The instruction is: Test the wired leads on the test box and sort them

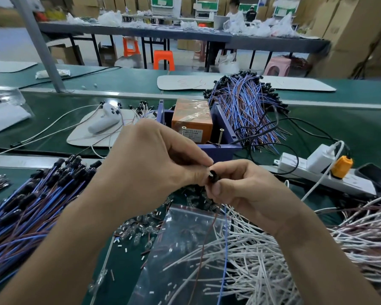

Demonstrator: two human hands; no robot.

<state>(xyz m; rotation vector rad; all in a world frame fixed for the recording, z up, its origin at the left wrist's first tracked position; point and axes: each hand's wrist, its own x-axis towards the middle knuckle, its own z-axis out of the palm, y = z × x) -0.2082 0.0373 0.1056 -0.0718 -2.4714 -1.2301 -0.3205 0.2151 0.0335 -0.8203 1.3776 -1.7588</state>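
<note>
Between left hand (154,159) and right hand (246,191), a black-capped lead (213,175) is being pinched by the fingers (197,160), wires (226,238) hanging downward, test box (219,150) just beyond.

Bare green mat (42,119) lies open at middle left. 2 piles crowd the lower frame: blue-and-brown leads (20,216) at left, loose white wires (262,260) at right. The purple-blue test box (220,148) blocks the centre, with a white power strip (317,172) near it at right.
</note>
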